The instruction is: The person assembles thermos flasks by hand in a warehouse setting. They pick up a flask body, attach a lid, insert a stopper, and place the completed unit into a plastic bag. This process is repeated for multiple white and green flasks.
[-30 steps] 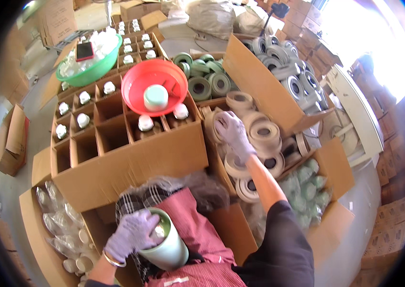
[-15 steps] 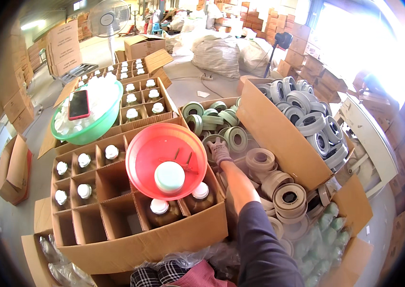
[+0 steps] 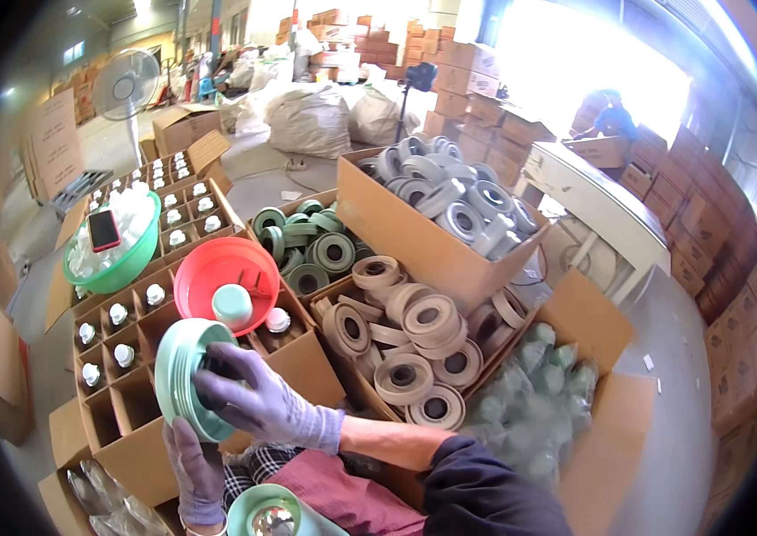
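A pale green ribbed plastic ring point(image 3: 173, 380) is tilted on edge in front of me, above the near side of the divided carton. My right hand point(image 3: 267, 402), in a grey glove, grips it with the fingers reaching into its dark central opening. Against its lower edge is my left hand point(image 3: 195, 473), also gloved, with its thumb up and the other fingers partly hidden. Below them, at my lap, sits a pale green cylindrical container point(image 3: 285, 511) with a shiny, silvery inside.
The divided carton point(image 3: 307, 371) holds white-capped bottles, with a red basin point(image 3: 191, 277) on top. A green basin point(image 3: 124, 268) carries a phone point(image 3: 103, 230). Boxes of green rings point(image 3: 336, 252), beige rings point(image 3: 432, 322) and grey rings point(image 3: 463, 221) stand ahead and right. Far right, a person point(image 3: 615, 118) bends over cartons.
My right hand has come back from the green rings' box to above my lap and now holds a ring. My left hand and the green container have entered view; the view has swung right.
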`<state>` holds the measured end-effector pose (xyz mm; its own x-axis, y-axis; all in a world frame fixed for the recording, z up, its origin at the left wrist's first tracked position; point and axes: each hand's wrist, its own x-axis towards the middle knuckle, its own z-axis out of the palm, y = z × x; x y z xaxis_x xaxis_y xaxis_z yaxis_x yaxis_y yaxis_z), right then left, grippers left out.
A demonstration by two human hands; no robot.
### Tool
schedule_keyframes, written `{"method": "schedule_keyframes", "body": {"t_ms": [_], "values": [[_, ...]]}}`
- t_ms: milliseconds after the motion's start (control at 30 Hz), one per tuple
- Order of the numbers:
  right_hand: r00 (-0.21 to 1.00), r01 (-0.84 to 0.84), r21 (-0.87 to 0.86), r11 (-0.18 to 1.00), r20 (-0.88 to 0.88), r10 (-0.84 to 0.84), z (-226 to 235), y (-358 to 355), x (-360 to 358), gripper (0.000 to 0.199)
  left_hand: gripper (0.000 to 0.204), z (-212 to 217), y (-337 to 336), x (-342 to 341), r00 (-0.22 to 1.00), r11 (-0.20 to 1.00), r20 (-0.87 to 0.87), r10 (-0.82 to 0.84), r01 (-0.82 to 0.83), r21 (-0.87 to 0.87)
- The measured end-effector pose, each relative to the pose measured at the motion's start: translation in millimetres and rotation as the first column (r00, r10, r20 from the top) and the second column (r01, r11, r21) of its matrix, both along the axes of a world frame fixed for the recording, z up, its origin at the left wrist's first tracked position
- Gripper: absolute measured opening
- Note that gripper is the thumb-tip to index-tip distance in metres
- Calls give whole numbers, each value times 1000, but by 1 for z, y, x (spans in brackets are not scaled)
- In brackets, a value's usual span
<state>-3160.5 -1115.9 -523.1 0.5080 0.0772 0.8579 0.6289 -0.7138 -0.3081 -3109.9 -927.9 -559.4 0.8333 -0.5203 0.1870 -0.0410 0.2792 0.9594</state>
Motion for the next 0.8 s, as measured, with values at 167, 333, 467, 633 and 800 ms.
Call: {"method": "schedule_keyframes", "body": {"t_ms": [167, 333, 467, 633, 800], "values": [[564, -132, 991, -4, 78, 822, -32, 44, 7, 61, 80, 53, 3, -31, 283, 859, 958, 47, -501, 106], [-149, 261, 914, 310, -280, 948, -60, 9, -6, 40, 63, 52, 33, -31, 132, 921, 947, -292, -230, 316], [-94, 203, 638, 743, -742, 663, -49, 16, -28, 32, 67, 12, 86, -25, 582, 944, 774, -247, -36, 329], [501, 203, 798, 567, -582, 640, -99, 32, -68, 37, 64, -28, 112, -37, 633, 875, 638, -438, 137, 465], [459, 167, 824, 542, -551, 696, -92, 77, -92, 40, 67, -32, 114, -45, 565, 846, 641, -519, 235, 479]]}}
